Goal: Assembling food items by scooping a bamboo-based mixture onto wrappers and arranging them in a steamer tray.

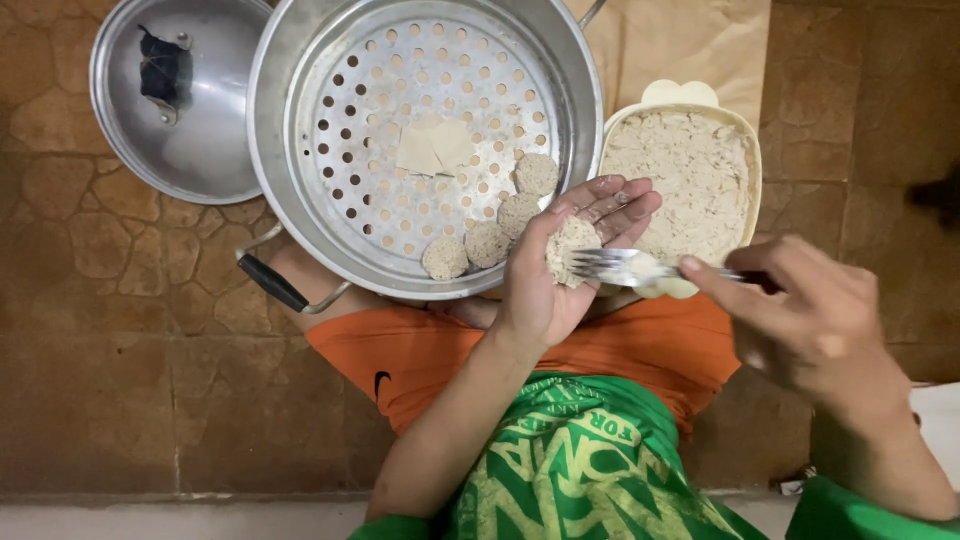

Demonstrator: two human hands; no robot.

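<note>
Right hand: the right hand [800, 315], nearest the camera at the right, is closed around the dark handle of a shiny metal fork [625, 266], thumb and forefinger pinching it; the tines point left and touch the filling in the other palm.
Left hand: the left hand [560, 275] lies palm up and cupped, fingers loosely spread, just in front of the steamer's near rim; it cradles a pale, rough lump of minced filling [570, 248] on a thin wrapper. The lump looks only part shaped.
Lap: orange shorts [440, 355] and a green printed shirt [570, 470] sit under both forearms.
Done so far: four round, beige, crumbly dumplings [500, 225] lie in a curved row on the near right part of the perforated metal steamer tray [400, 90], inside a wide aluminium steamer pot [275, 150] with a black handle at near left.
Spare wrappers: a few pale square wrappers [435, 148] rest at the tray's middle, apart from the dumplings.
Left to do: most of the tray is unfilled, and the cream plastic tub [752, 150], to the right of the pot, is nearly full of the same beige mince, so I judge the work early.
Far left: a round metal lid [215, 150] lies upturned on the brown stone-pattern floor [90, 300].
</note>
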